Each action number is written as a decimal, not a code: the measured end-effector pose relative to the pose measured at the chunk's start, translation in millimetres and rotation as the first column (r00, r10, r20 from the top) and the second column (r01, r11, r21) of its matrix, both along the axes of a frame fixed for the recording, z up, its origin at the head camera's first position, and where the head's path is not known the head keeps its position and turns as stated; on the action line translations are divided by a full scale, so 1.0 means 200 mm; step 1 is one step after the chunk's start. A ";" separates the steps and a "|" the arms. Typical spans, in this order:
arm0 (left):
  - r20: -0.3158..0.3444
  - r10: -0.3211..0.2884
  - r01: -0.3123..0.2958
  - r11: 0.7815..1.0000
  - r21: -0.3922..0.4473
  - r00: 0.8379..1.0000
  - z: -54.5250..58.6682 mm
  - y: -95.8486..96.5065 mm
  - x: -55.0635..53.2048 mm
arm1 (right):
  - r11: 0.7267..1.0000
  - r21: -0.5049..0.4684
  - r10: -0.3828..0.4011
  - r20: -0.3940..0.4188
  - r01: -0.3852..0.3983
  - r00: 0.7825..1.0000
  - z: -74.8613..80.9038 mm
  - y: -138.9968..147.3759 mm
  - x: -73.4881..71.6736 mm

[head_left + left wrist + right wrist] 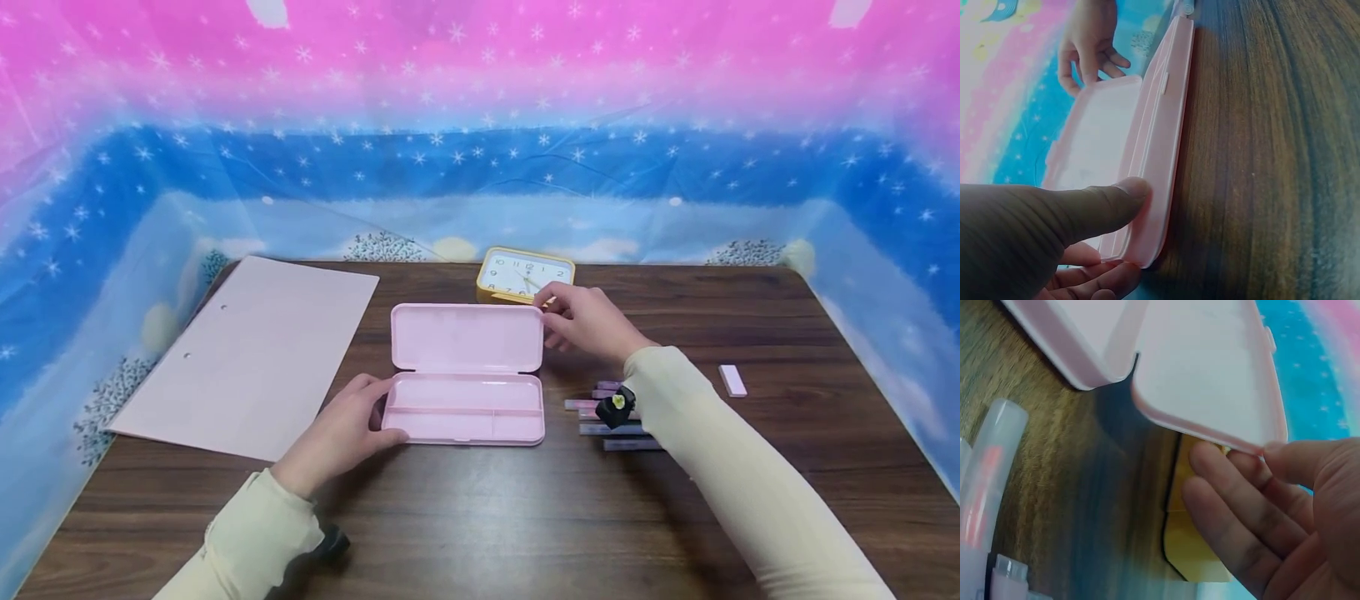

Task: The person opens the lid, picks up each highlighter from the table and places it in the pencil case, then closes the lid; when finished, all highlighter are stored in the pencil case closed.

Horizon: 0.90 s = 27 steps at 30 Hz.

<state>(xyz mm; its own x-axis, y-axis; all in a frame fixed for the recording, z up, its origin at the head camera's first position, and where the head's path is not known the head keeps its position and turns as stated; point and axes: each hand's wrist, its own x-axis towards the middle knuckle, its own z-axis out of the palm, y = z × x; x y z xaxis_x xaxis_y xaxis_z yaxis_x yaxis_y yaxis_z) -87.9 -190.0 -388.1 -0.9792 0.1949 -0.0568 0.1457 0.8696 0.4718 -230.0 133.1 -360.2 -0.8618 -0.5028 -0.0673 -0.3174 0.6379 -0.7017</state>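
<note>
A pink pencil case (pixel 442 423) lies with its lid (pixel 467 337) raised and its divided tray facing up; nothing lies in its compartments. My left hand (pixel 341 433) grips the left end of the tray, the thumb (pixel 1107 209) against the front wall and the fingers at the end. At the lid's right upper corner, my right hand (pixel 592 321) pinches the edge between thumb and index finger. Its other fingers (pixel 1241 525) are loosely bent below the lid. Several pens (pixel 592 430) lie right of the case, partly hidden by the right wrist.
Behind the case stands a yellow alarm clock (pixel 517 271), close to the right hand. A large pale sheet or folder (pixel 255 358) with two small holes covers the table's left side. Far right lies a small white-and-pink eraser (pixel 732 381). A patterned cloth (pixel 480 158) surrounds the wooden table (pixel 480 525).
</note>
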 end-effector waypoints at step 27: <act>-0.078 -0.026 0.028 0.999 0.025 0.997 -0.02 0.00 0.01 | 0.991 0.131 0.016 -0.117 0.000 0.993 0.08 0.15 0.08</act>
